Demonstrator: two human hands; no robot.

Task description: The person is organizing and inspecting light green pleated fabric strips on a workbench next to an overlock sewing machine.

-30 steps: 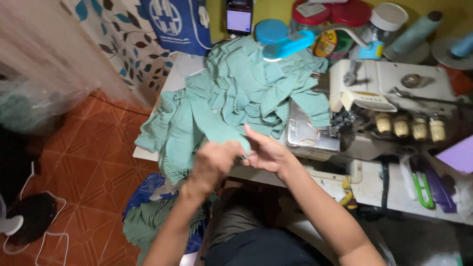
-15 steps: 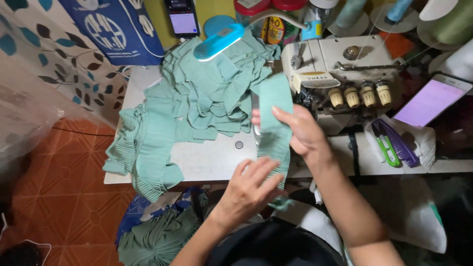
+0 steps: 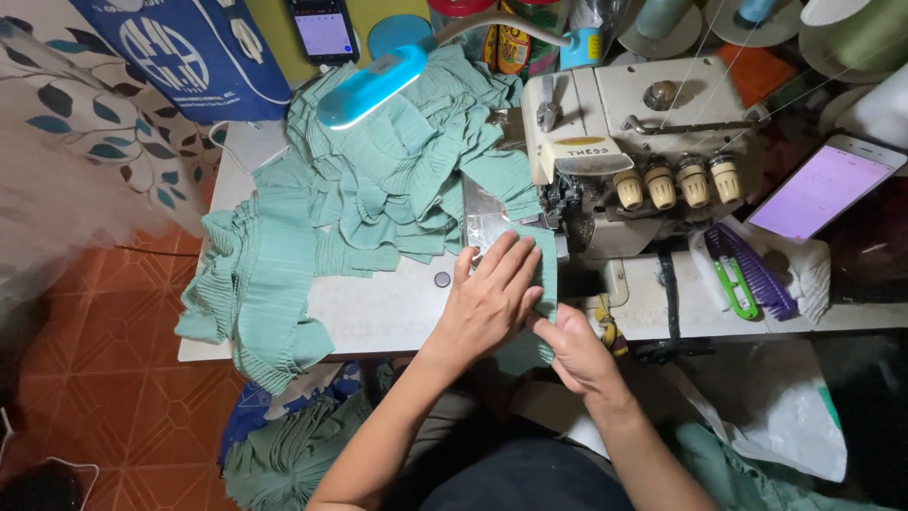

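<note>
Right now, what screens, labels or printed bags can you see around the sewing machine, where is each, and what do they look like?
Phone: propped at the back, left of the lamp; dark frame, pale lit screen.
Second phone: lying right of the sewing machine; white frame, lilac screen.
Blue bag: back left; white round emblem.
Machine label: on the machine's front; small yellowish oval.
Bottles: behind the machine; yellow and red labels.

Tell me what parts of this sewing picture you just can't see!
Head view, the only one:
- The cream sewing machine's needle: hidden behind its housing and the pleated green fabric strip.
- The strip's middle: covered by the left hand and right hand.
- The white thread cones: cut off by the top edge.
- The purple-screened phone's writing: too small.
</note>
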